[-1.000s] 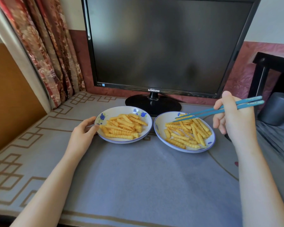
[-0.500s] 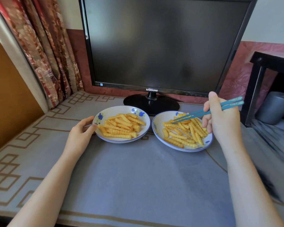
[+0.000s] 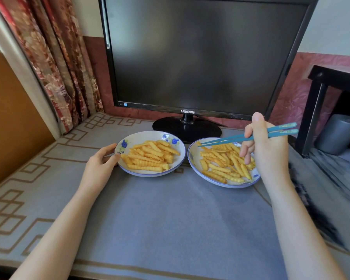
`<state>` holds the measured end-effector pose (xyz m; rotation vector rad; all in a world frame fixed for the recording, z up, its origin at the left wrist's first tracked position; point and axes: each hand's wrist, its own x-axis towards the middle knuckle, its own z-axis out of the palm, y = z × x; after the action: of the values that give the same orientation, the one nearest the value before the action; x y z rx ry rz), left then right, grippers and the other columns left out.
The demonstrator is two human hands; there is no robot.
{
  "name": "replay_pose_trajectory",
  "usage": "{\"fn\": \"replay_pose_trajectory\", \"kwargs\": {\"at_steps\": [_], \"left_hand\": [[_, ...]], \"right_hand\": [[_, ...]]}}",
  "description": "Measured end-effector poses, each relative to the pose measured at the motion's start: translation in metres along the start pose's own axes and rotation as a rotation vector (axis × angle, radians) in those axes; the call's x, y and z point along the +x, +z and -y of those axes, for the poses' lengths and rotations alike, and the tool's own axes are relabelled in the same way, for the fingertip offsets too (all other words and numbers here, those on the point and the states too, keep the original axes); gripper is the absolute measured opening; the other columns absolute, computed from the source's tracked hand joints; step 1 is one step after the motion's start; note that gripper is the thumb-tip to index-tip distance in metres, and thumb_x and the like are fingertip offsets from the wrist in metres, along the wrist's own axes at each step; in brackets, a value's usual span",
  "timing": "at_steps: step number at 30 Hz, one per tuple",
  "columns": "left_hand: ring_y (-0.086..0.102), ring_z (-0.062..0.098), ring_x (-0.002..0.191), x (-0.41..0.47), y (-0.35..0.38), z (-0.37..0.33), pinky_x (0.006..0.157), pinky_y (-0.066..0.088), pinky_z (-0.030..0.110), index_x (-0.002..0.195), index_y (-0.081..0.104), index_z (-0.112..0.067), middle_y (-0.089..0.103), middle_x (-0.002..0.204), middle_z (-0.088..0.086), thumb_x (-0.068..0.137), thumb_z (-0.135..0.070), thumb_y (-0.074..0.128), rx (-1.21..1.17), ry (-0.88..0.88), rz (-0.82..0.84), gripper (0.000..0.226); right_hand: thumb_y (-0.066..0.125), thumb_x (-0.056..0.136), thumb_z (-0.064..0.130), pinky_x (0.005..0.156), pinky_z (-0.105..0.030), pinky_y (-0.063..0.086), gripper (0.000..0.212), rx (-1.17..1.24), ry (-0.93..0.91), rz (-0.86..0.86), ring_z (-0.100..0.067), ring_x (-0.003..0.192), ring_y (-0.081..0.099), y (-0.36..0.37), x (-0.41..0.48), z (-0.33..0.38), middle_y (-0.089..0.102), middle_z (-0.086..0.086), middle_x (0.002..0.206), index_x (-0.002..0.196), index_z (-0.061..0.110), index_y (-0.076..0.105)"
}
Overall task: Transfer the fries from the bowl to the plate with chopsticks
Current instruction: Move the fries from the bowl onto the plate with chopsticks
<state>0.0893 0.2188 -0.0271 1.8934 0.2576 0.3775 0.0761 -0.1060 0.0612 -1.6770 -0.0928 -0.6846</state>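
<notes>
Fingers point(image 3: 249, 136) of right hand point(image 3: 269, 150) curled narrow around the teal chopsticks point(image 3: 222, 142), thumb raised above, grip set toward the rear half of the shafts. Fingers point(image 3: 109, 147) of left hand point(image 3: 101, 164) lightly closed on the near-left rim of the left dish point(image 3: 146, 135), thumb on the edge, apparently steadying it.

Chopsticks lying nearly level, long axis running from upper right down to lower left, tips pointing left, toward the gap between the two dishes. Tips close together, slightly apart, hovering above the far-left part of the right dish point(image 3: 192, 158); nothing visibly pinched between them.

Fries point(image 3: 222, 162) heaped in the right dish, more fries point(image 3: 150, 158) piled in the left one. Both dishes side by side on the table point(image 3: 180, 219), almost touching, just in front of the monitor point(image 3: 200, 57) stand. Cannot tell from shape alone which is bowl and which is plate.

Judged step: lining up for a pick, with no fry in transit. Probably from the right dish, given the tips above it.

Next move, as a guess: dip the tips, open them a little, straddle one fry across its short width, pinch near its middle, lift clear, carry left over the adjoining rims.
</notes>
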Motion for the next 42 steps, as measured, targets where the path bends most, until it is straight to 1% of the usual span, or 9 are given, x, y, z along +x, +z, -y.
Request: {"fn": "replay_pose_trajectory", "kwargs": {"at_steps": [2,6,10,14,19,29,35,38,42], "left_hand": [[0.064,0.021,0.101,0.0,0.0,0.0,0.099,0.047,0.042,0.121,0.061,-0.024,0.066,0.116,0.001,0.092,-0.019,0.058,0.0,-0.002,0.003,0.029],[0.064,0.021,0.101,0.0,0.0,0.0,0.098,0.047,0.041,0.122,0.06,-0.024,0.066,0.117,0.001,0.093,-0.019,0.057,-0.001,0.0,0.006,0.03],[0.064,0.021,0.102,-0.001,0.0,-0.001,0.098,0.047,0.04,0.122,0.06,-0.025,0.065,0.117,0.0,0.093,-0.02,0.057,0.005,-0.003,0.008,0.03],[0.064,0.02,0.104,-0.001,-0.001,0.0,0.1,0.047,0.042,0.12,0.06,-0.027,0.066,0.119,0.0,0.092,-0.021,0.058,0.009,-0.003,0.004,0.029],[0.064,0.02,0.102,0.0,-0.001,-0.001,0.1,0.047,0.043,0.121,0.06,-0.027,0.065,0.119,-0.001,0.092,-0.021,0.058,0.012,-0.001,0.004,0.029],[0.064,0.02,0.098,-0.003,0.0,-0.003,0.096,0.047,0.036,0.122,0.06,-0.021,0.065,0.109,-0.001,0.093,-0.017,0.056,0.01,0.009,-0.004,0.03],[0.064,0.019,0.098,-0.003,0.001,-0.004,0.093,0.047,0.034,0.124,0.06,-0.02,0.064,0.109,-0.002,0.093,-0.018,0.056,0.022,0.009,-0.004,0.031],[0.064,0.019,0.098,-0.003,0.0,-0.004,0.093,0.046,0.034,0.125,0.059,-0.02,0.065,0.11,-0.002,0.093,-0.018,0.056,0.024,0.011,-0.006,0.032],[0.063,0.019,0.097,-0.004,0.001,-0.004,0.092,0.047,0.034,0.125,0.059,-0.021,0.064,0.108,-0.003,0.093,-0.018,0.056,0.026,0.013,-0.005,0.032]], "right_hand": [[0.041,0.102,0.033,0.035,-0.021,0.029,0.044,-0.009,-0.001,0.03,-0.014,0.027,0.039,0.003,-0.002,0.001,0.049,-0.022,0.05,0.07,0.004,0.048],[0.041,0.102,0.032,0.034,-0.022,0.029,0.043,-0.016,-0.008,0.089,-0.016,0.026,0.037,0.005,-0.002,-0.001,0.047,-0.013,0.042,0.068,0.007,0.047],[0.041,0.102,0.033,0.035,-0.023,0.027,0.043,-0.028,-0.006,0.092,-0.02,0.027,0.034,-0.001,0.003,-0.004,0.049,-0.026,0.045,0.068,0.008,0.049],[0.041,0.102,0.032,0.033,-0.022,0.026,0.043,-0.031,0.023,0.078,-0.019,0.025,0.034,-0.012,0.01,-0.006,0.05,-0.015,0.039,0.067,0.008,0.049],[0.041,0.102,0.031,0.033,-0.02,0.027,0.043,-0.046,0.045,0.064,-0.018,0.024,0.034,-0.018,0.014,-0.009,0.051,-0.011,0.038,0.067,0.008,0.049],[0.04,0.102,0.036,0.035,-0.021,0.031,0.047,0.053,0.035,-0.044,-0.021,0.027,0.038,-0.008,0.006,-0.004,0.052,-0.01,0.039,0.065,0.009,0.048],[0.037,0.103,0.036,0.035,-0.017,0.027,0.045,0.234,0.05,-0.099,-0.019,0.028,0.039,0.001,-0.004,0.01,0.05,-0.009,0.038,0.066,0.011,0.046],[0.037,0.103,0.036,0.036,-0.02,0.026,0.045,0.275,0.074,-0.072,-0.019,0.028,0.039,0.012,-0.011,0.015,0.051,-0.01,0.039,0.066,0.013,0.046],[0.039,0.102,0.035,0.036,-0.017,0.029,0.045,0.264,0.083,0.021,-0.021,0.03,0.04,0.03,-0.022,0.014,0.05,-0.013,0.041,0.064,0.013,0.047]]}}
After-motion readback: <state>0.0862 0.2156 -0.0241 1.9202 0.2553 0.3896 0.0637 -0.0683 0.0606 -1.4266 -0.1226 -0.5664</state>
